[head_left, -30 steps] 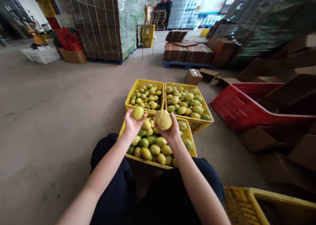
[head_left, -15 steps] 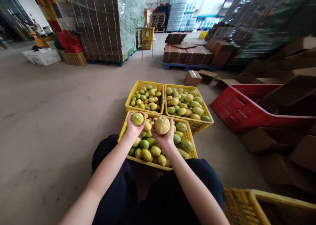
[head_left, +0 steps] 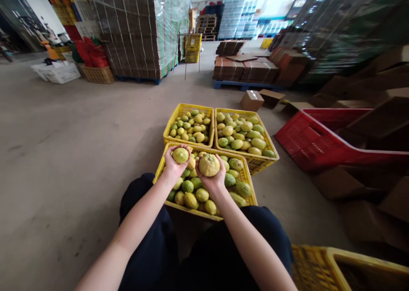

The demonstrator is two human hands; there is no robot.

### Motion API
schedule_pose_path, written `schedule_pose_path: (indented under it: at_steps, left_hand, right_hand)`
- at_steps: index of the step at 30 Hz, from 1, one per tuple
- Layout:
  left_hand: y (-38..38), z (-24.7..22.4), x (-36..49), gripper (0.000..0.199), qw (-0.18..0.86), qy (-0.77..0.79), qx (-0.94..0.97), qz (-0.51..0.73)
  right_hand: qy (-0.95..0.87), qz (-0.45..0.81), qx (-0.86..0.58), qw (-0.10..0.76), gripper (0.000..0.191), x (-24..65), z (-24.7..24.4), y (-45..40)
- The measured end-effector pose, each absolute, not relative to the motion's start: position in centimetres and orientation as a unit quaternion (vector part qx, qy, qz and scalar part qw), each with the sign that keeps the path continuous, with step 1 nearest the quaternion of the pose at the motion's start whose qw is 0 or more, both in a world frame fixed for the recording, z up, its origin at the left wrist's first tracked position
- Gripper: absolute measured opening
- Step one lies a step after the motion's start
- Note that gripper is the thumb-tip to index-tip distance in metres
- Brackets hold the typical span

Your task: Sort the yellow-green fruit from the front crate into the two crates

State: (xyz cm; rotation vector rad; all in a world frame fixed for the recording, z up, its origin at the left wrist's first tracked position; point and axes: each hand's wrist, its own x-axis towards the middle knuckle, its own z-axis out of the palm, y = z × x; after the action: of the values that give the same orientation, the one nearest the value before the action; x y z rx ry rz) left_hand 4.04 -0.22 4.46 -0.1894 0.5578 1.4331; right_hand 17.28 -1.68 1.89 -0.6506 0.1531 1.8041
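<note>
My left hand (head_left: 174, 165) is closed round a small yellow-green fruit (head_left: 180, 155). A larger, ribbed, pale yellow fruit (head_left: 209, 165) rests in my right hand (head_left: 213, 181), whose fingers curl round its sides. Both hands are above the near yellow crate (head_left: 191, 214), which holds several green and yellow fruits. Behind it stand two more yellow crates side by side. The back left crate (head_left: 188, 107) contains smaller fruits, and the back right crate (head_left: 262, 159) contains larger ones.
To the right, a red crate (head_left: 295, 144) stands among cardboard boxes (head_left: 338, 182). Another yellow crate (head_left: 309, 265) is at the lower right. Flattened cartons (head_left: 228, 69) lie on a blue pallet (head_left: 244, 86) farther back. A wrapped stack (head_left: 128, 35) stands at the back left.
The larger fruit has tilted in my right hand, so its knobbly end shows more. Both hands still hold their fruits, and the view has shifted slightly.
</note>
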Motion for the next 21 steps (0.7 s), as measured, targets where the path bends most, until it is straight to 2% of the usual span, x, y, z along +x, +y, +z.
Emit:
schedule_pose_path:
  at_steps: [9,21]
  left_hand:
    - [-0.4,5.1,4.7,0.012,0.736,0.281,-0.091,0.609]
    - [-0.9,5.3,4.3,0.031,0.782,0.286,0.095,0.546]
  right_hand:
    - [-0.026,0.824,-0.243,0.511,0.020,17.0,1.7,-2.1]
    - [-0.089,0.827,-0.237,0.502,0.019,17.4,1.3,-1.9]
